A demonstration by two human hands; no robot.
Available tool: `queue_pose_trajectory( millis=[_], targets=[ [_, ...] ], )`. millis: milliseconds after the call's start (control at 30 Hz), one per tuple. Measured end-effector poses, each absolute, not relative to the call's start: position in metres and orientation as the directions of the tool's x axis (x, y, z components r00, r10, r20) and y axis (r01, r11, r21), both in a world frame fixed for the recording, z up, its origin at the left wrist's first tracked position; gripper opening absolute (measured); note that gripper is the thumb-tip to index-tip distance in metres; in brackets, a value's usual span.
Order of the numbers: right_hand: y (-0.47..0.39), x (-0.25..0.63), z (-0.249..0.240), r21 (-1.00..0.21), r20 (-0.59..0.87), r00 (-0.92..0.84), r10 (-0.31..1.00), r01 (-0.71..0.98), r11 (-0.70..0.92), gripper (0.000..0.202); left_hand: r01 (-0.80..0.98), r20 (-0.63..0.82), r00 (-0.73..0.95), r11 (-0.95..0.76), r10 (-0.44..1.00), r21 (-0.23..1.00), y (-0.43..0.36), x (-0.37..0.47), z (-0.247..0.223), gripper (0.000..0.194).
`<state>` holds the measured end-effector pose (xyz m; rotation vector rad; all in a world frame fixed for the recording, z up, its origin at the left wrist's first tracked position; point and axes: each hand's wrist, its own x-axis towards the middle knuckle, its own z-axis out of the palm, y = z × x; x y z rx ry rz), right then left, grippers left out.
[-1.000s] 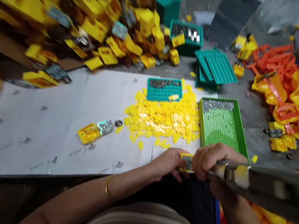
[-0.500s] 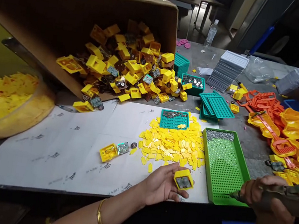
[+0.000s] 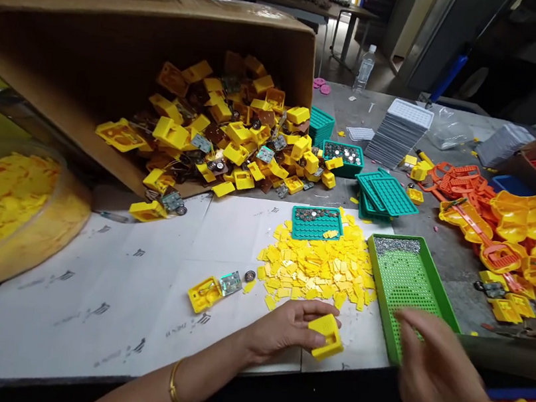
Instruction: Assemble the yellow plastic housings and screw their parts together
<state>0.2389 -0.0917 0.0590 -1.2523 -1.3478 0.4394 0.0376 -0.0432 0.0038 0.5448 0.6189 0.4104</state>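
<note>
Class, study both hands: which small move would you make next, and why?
Probably bring the right hand to the small round metallic parts in the shallow teal ribbed tray. The left hand holds a yellow plastic box-shaped housing with a recess that looks open, and the blurred right hand seems to hold nothing.

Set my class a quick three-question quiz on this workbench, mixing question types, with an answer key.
1. What does the left hand hold?
A) a water bottle
B) a yellow casing
C) a cardboard box

2. True or false: the clear plastic bottle lies on its side.

3. Fill the gap: the tray nearest the right hand is coloured ____.

Key: 1. B; 2. False, the bottle stands upright; 3. green.
</note>
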Motion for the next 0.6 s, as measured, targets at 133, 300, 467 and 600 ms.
queue_pose_trajectory(
  millis=[133,300,467,600],
  targets=[
    [0.032,0.198,0.032,-0.594,0.33,-0.067,0.942,0.761,0.262,0.019,-0.1,-0.355,0.802,0.694,0.481,0.713,-0.037,0.031,0.007,0.044],
    [0.111,0.179,-0.005,-0.498,0.198,-0.163,0.967,0.833,0.242,0.018,-0.154,-0.335,0.784,0.688,0.522,0.709,-0.032,0.022,0.004,0.048],
    [0.112,0.176,-0.018,-0.447,0.143,-0.191,0.971,0.863,0.236,0.02,-0.192,-0.341,0.776,0.712,0.531,0.675,-0.032,0.02,0.003,0.047],
    [0.116,0.176,-0.012,-0.433,0.09,-0.203,0.975,0.874,0.222,0.018,-0.165,-0.372,0.769,0.723,0.52,0.671,-0.031,0.021,0.001,0.047]
  ],
)
